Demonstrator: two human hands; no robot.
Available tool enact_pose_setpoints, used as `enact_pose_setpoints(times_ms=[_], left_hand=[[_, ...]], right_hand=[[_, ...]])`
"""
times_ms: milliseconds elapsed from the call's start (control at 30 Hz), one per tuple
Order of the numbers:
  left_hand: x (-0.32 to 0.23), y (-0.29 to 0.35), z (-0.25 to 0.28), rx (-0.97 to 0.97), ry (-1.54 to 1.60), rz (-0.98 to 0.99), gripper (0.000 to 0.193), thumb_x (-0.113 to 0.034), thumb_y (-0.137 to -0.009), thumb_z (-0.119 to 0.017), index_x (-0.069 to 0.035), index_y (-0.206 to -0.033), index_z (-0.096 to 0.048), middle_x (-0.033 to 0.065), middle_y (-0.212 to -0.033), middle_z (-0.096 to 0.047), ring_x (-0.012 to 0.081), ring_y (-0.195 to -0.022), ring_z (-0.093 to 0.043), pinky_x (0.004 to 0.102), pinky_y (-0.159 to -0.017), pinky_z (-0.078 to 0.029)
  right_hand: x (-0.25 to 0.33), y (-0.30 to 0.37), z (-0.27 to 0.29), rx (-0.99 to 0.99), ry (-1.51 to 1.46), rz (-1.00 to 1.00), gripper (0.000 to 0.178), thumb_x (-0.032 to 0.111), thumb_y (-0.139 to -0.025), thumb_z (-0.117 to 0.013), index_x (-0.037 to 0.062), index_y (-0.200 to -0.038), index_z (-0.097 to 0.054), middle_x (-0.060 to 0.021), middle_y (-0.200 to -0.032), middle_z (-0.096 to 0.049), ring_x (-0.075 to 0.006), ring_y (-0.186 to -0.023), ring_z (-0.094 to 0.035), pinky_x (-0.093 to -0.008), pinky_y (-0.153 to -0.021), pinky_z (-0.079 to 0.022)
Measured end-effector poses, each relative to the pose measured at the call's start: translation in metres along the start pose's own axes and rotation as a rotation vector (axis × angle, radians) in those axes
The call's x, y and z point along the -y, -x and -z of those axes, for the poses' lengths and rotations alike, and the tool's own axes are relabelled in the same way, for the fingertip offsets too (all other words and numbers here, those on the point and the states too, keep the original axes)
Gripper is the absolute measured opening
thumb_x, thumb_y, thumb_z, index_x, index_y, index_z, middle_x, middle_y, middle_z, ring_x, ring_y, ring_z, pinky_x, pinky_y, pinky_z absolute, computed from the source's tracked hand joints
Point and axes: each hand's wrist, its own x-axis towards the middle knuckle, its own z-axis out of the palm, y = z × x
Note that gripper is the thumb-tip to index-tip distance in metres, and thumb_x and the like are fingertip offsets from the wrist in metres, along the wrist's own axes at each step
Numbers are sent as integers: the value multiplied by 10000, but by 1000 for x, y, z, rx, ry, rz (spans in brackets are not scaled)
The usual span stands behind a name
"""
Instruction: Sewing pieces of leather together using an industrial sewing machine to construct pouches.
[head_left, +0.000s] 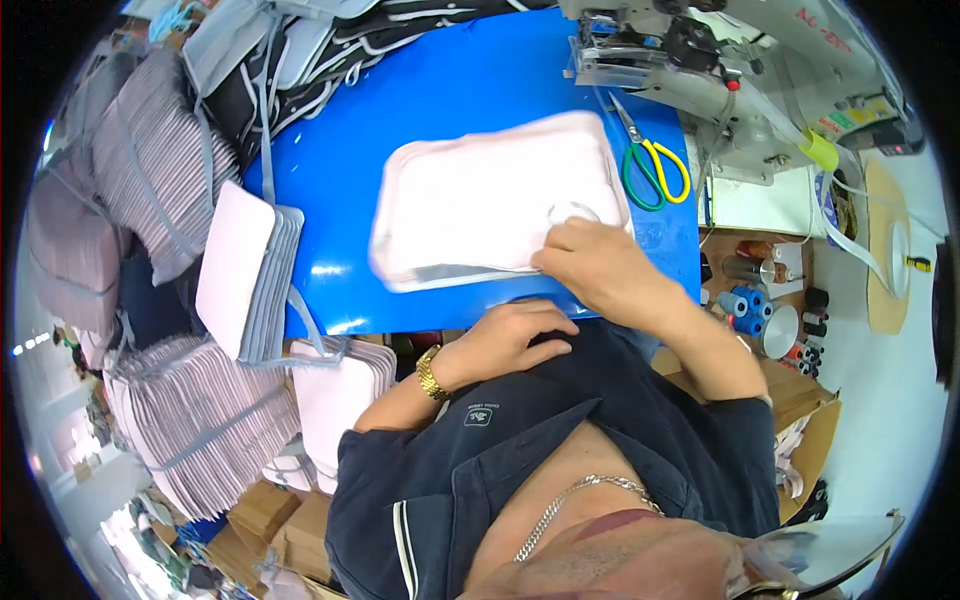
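Observation:
A pale pink fabric panel with rounded corners and a raised edging lies on the blue tabletop, slightly blurred. At its near right part, my right hand is closed, fingertips pressed together over the panel. A small white ring-like curl shows just beyond those fingers; what they grip is hidden. My left hand rests near the table's front edge, close to my shirt, thumb and fingers apart and holding nothing. To the right of the panel lie scissors with one green and one yellow handle, blades pointing away.
A sewing machine stands at the far right of the blue table. Tied stacks of pink and grey panels crowd the left side. Black pieces with white edging lie at the back left. Thread spools sit at lower right.

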Motion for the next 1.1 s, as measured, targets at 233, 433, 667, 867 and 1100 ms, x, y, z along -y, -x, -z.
enact_pose_setpoints(times_ms=[233,433,667,867,1100], left_hand=[[3,-2,32,-180,-24,-53,208,-200,-890,-689,-51,-1034,-700,119,-947,-692,260,-846,-672,342,-754,-531],[55,85,128,-1005,-798,238,152,-167,-869,-708,-58,-974,-728,108,-924,-712,243,-805,-687,319,-716,-539],[106,242,198,-1241,-1331,655,163,-231,-862,-695,-79,-903,-739,139,-849,-710,261,-762,-692,352,-696,-531],[59,309,169,-980,-669,1432,308,-314,-773,-740,-42,-917,-737,182,-895,-719,318,-817,-698,383,-713,-530],[113,432,70,-770,-322,1494,686,-509,-647,-826,17,-1069,-705,200,-1017,-715,332,-937,-685,393,-832,-516]], right_hand=[[-34,41,-71,-160,-156,-258,148,78,-804,-707,30,-941,-678,-136,-838,-609,-326,-811,-603,-403,-699,-483],[-34,32,-72,-117,-161,-238,153,91,-818,-712,25,-954,-685,-129,-814,-601,-313,-774,-601,-392,-685,-476],[-32,32,-74,-120,-155,-225,154,95,-828,-706,24,-962,-687,-131,-808,-593,-304,-774,-601,-392,-680,-470],[-31,41,-62,-71,182,-205,240,119,-844,-700,65,-1077,-711,-114,-1322,-592,-397,-1209,-509,-467,-1043,-392],[-23,41,-35,-48,227,-288,279,151,-852,-720,54,-1114,-697,-134,-1200,-642,-341,-1080,-618,-405,-930,-489]])
